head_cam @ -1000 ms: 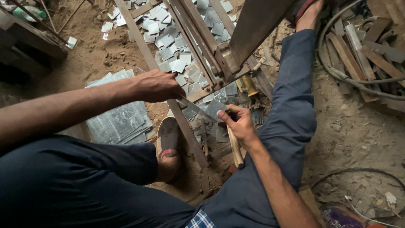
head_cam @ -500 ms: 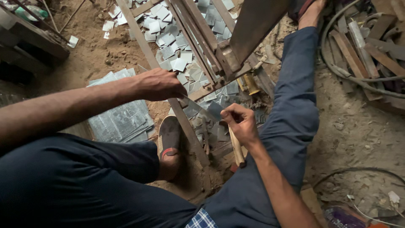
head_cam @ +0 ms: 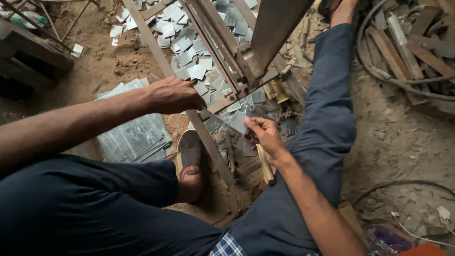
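Note:
I sit on the dirt floor with my legs either side of a rusty metal cutting frame (head_cam: 250,60). My left hand (head_cam: 173,95) is closed on the end of a thin metal strip (head_cam: 219,122) that runs down-right under the frame's jaw. My right hand (head_cam: 265,135) grips a wooden handle (head_cam: 266,166) that points toward me, its fingers touching a grey sheet piece (head_cam: 238,121) at the strip's far end. What the handle's front end joins is hidden by the hand.
Several small cut metal squares (head_cam: 189,52) litter the ground behind the frame. A stack of grey sheets (head_cam: 132,137) lies by my left knee. My sandalled left foot (head_cam: 190,156) rests against a frame bar. Scrap wood and cable (head_cam: 407,52) sit at the right.

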